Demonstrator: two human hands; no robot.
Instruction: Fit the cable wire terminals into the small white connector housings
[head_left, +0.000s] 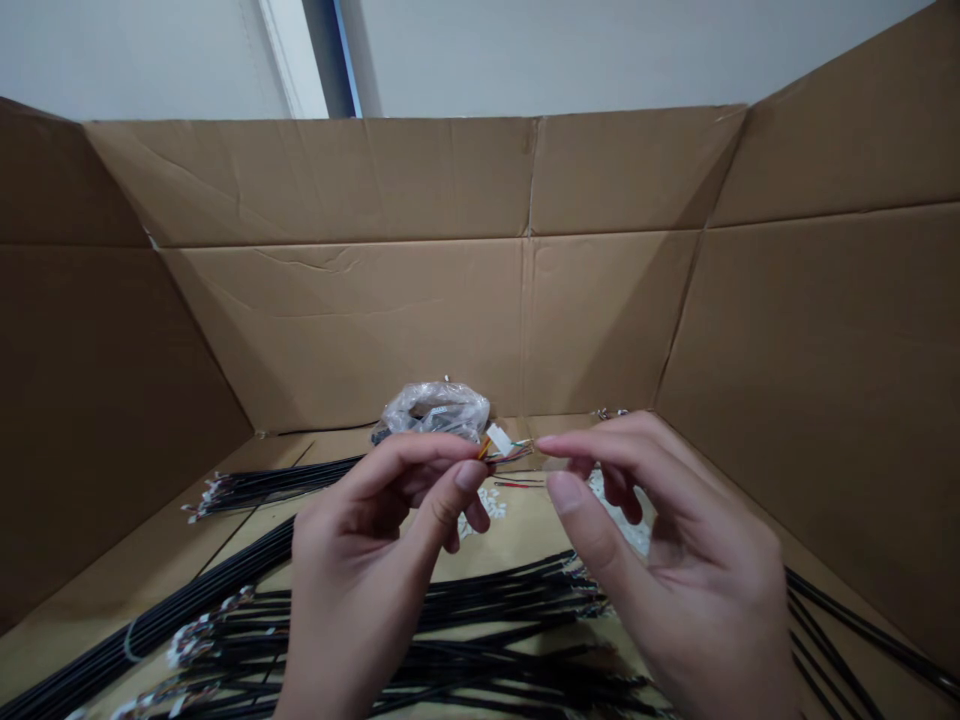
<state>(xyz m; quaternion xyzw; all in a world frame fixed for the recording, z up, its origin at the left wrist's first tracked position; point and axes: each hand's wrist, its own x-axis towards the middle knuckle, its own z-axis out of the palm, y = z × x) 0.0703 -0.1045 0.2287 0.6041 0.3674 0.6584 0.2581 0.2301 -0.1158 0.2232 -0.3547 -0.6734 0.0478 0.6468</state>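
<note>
White plastic connector on thin wires, pinched by left hand

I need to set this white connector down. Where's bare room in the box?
Bare cardboard shows at left, between the short black wire bundle and the long black cables. A smaller patch lies between the left hand and right hand, around white scraps. The front floor is crowded with black wires.

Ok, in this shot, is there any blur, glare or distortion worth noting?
Head view: soft, even light, only small highlights on the plastic bag; the cardboard box's left wall falls into shade; wide-angle distortion splays the walls outward; left hand and right hand look reasonably sharp.
</note>
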